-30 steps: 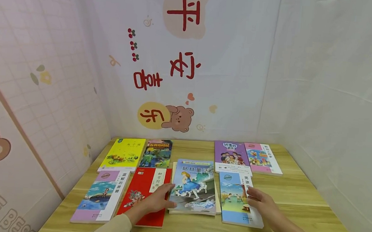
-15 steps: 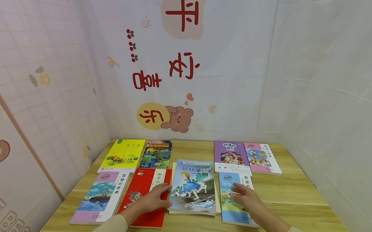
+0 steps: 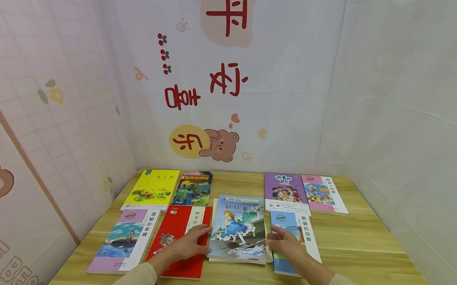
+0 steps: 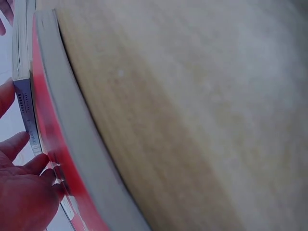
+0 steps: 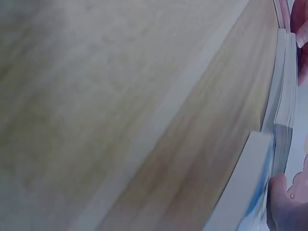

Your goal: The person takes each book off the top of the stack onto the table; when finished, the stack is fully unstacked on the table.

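A book with a girl in a blue dress on its cover (image 3: 238,228) lies on a cream-edged book (image 3: 269,256), whose margin shows at the right. My left hand (image 3: 188,243) is at its left edge, over a red book (image 3: 178,266); in the left wrist view two fingertips are right at the lilac spine (image 4: 27,108). On the other side, my right hand (image 3: 288,245) reaches over a light-blue book (image 3: 287,267) and partly hides its cover. Its thumb (image 5: 277,185) is at the corner of the stacked books in the right wrist view. Neither hand's fingers are curled round a book.
At the back left lie a yellow book (image 3: 152,188) and a dark green comic-style book (image 3: 194,189). A lilac-and-white book (image 3: 120,241) is at the front left. Two more, a purple book (image 3: 285,191) and a pink-and-white book (image 3: 325,195), lie back right. White cloth walls (image 3: 288,98) border the wooden table (image 3: 364,260).
My right hand has moved left across the light-blue book to the right edge of the girl-cover book. The left hand stays at the left edge, shifted only slightly. The books have not moved.
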A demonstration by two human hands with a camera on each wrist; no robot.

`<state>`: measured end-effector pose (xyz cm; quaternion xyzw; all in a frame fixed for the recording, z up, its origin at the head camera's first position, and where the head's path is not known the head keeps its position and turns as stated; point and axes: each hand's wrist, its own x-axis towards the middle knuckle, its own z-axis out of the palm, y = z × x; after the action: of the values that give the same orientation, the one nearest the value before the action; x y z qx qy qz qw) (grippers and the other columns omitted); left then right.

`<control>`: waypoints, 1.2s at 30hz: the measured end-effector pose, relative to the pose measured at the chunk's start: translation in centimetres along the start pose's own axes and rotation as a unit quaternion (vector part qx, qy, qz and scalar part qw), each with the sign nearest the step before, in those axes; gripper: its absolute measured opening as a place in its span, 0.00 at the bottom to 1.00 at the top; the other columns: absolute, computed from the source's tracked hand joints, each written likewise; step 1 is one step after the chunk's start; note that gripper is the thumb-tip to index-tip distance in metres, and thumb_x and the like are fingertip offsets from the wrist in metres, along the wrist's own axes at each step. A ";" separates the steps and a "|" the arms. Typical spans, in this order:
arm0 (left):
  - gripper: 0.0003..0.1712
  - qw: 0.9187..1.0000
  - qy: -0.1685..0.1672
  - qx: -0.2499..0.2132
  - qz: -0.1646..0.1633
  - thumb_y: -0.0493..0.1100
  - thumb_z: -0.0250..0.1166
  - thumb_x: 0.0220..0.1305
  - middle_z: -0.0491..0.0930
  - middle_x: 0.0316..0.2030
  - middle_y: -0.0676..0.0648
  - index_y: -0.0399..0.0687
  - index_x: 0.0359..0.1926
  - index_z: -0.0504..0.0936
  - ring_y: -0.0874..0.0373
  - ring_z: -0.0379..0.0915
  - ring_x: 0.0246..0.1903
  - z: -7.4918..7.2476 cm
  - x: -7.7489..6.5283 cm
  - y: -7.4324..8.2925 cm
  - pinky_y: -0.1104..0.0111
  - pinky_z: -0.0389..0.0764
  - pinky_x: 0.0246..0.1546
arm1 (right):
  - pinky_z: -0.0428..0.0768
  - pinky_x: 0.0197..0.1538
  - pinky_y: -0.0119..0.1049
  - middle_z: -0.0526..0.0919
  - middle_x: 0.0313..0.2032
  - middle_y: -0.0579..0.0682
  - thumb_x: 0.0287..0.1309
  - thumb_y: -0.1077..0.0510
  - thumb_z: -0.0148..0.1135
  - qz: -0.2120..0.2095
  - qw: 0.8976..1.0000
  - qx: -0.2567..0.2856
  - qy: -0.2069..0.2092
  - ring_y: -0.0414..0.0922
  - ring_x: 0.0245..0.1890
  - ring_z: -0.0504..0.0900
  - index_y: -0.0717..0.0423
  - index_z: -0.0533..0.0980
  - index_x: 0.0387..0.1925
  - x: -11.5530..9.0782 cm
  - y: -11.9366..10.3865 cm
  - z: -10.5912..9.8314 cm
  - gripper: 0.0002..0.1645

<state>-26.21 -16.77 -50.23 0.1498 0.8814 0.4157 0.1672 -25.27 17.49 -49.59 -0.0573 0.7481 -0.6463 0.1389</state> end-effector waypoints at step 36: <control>0.39 1.000 -0.004 0.008 0.019 0.46 0.69 0.64 0.52 0.73 0.36 0.43 0.72 0.66 0.33 0.44 0.71 0.1 0.0 0.0 0.37 0.59 0.64 | 0.74 0.61 0.51 0.54 0.69 0.77 0.69 0.64 0.56 0.022 0.996 0.084 0.030 0.68 0.66 0.64 0.76 0.47 0.72 2.3 -0.4 0.8 0.41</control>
<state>-26.15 -16.67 -50.28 0.1693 0.8810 0.4111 0.1617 -27.27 16.08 -49.64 -0.0097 0.6961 -0.7051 0.1347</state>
